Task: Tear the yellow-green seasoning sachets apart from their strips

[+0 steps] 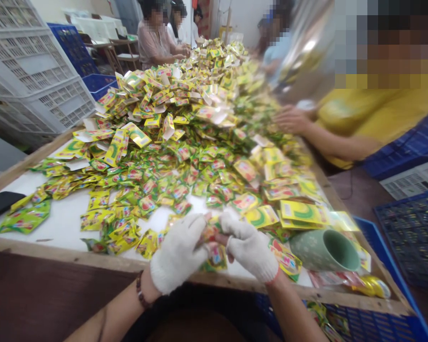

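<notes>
Both my hands wear white knit gloves and meet at the near edge of the table. My left hand and my right hand are both closed on a small stack of yellow-green sachets held between them. A huge heap of the same sachets covers the white tabletop beyond my hands. Loose sachets lie just left of my left hand.
A green cup lies on its side right of my right hand. A person in yellow reaches into the heap from the right. More people work at the far end. White crates stack at left, blue crates at right. A dark phone lies at left.
</notes>
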The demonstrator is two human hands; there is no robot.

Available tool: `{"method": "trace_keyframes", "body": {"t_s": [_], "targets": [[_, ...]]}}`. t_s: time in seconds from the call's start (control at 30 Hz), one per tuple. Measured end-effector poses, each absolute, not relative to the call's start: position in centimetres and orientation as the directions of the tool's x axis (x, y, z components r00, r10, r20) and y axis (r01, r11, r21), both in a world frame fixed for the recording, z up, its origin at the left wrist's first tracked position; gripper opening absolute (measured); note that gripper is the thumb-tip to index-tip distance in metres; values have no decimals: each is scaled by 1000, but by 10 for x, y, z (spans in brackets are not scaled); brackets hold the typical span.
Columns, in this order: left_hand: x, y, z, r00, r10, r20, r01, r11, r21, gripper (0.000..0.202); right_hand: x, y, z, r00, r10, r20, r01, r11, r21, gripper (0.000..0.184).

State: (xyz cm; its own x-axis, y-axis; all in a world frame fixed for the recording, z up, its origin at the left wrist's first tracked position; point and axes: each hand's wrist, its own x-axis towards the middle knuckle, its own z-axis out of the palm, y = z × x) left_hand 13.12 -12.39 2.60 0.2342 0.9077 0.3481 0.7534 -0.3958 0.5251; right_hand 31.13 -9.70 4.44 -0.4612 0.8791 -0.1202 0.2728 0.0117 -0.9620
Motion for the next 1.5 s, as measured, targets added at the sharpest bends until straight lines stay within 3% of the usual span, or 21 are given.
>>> {"method": "trace_keyframes", "body": {"t_s": [0.07,0.13,0.17,0.23,0.33,0.53,0.73,0.9,1.07,1.13,1.17,1.23,1.4,1.5], "targets": [[129,-127,31,190,970,151,602,-236,763,38,307,-95,42,-443,897,10,292,155,-944,23],[127,-128,35,137,991,-12,334,-35,942,40,300,-96,38,-318,935,157,276,250,-928,8],[127,-129,35,111,992,-61,174,41,984,44,297,-98,36,-220,954,202,256,256,-932,3],[127,-129,34,72,992,-104,-98,111,989,51,290,-103,30,-69,980,185,182,195,-964,19],[126,-130,31,74,991,-112,-240,127,962,52,286,-110,23,-69,995,71,53,75,-996,24],[105,-130,22,154,984,-93,-146,116,982,34,286,-111,23,-279,960,-2,164,46,-985,18],[81,-135,6,103,990,-95,189,74,979,14,273,-103,12,-427,888,172,289,315,-904,13],[77,-131,13,65,995,-77,179,64,982,40,263,-96,6,-554,818,154,333,387,-860,19],[71,-126,7,131,979,155,566,-202,799,17,260,-94,9,-430,898,98,337,260,-905,37],[71,-128,5,158,965,211,590,-264,763,19,261,-95,12,-468,877,108,359,300,-884,23],[71,-129,7,169,964,203,585,-264,767,20,261,-95,14,-494,862,110,373,324,-869,16],[73,-129,14,183,976,119,558,-202,805,23,263,-95,19,-527,845,90,391,335,-857,22],[74,-123,33,145,979,-142,389,76,918,21,263,-93,29,-559,829,-14,372,235,-898,17],[71,-122,27,139,982,-128,396,64,916,20,265,-94,29,-555,832,5,358,244,-901,18]]}}
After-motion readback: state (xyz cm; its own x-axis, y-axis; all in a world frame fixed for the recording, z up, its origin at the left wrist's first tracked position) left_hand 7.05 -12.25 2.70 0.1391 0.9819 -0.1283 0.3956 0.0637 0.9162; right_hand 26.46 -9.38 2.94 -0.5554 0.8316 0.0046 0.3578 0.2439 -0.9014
